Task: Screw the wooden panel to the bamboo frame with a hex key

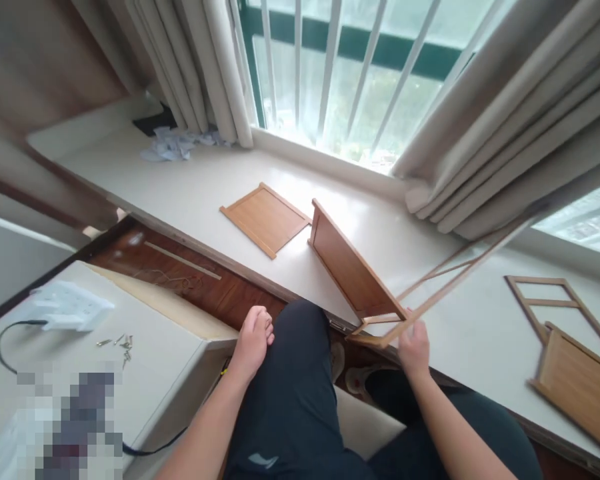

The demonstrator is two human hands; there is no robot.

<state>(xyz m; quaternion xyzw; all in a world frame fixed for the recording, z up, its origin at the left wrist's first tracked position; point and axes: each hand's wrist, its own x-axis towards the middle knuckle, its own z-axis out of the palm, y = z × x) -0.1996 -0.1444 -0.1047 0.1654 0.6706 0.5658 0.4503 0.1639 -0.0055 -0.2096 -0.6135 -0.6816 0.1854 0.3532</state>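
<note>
My right hand (414, 348) grips a long thin wooden frame (445, 280) near its lower end. The frame leans up to the right, over the white sill. Joined to it or touching it, I cannot tell which, a wooden panel (353, 263) stands tilted on its edge. My left hand (254, 339) is closed above my left thigh, its fingers curled in; whatever may be inside is hidden. Behind the tilted panel, a second wooden panel (267, 220) lies flat on the sill. On the left, several small screws (125, 343) lie on a white box-like surface.
At the right, another panel (580, 380) lies against a wooden frame (553, 303) on the white sill (180, 193). Crumpled white cloth or paper (167, 145) sits at the far left. White foam (70, 307) and a black cable (3, 343) are on the box (160, 340). Curtains (505, 120) flank the barred window.
</note>
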